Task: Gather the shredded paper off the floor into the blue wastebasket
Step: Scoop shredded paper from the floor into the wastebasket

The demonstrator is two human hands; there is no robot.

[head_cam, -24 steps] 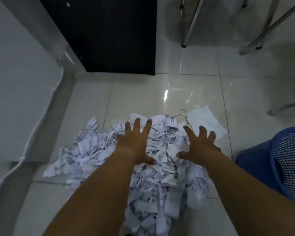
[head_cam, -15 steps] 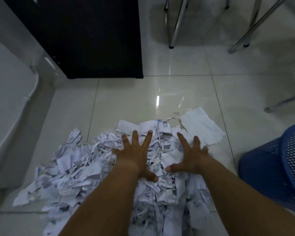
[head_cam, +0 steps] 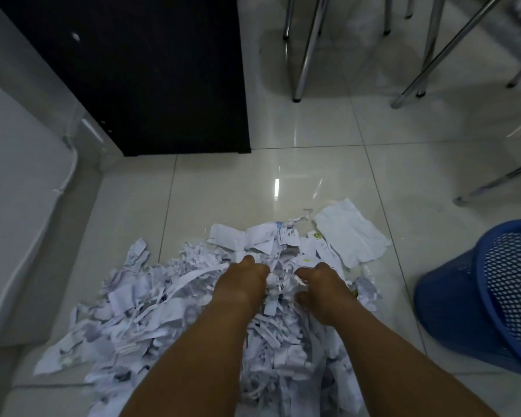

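Glossy tile floor (head_cam: 223,188); left hand (head_cam: 241,281), right hand (head_cam: 322,284) fingers curled, clutching shredded paper (head_cam: 139,311).

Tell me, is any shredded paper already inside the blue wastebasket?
No, the mesh inside of the blue wastebasket shows no paper where visible; the shredded paper lies on the floor.

The shredded paper (head_cam: 193,311) is spread on the floor (head_cam: 229,188). The wastebasket (head_cam: 475,302) is positioned to its right, well apart. A cabinet (head_cam: 151,73) is located behind the pile, and chair legs (head_cam: 310,46) are situated behind and to the right.
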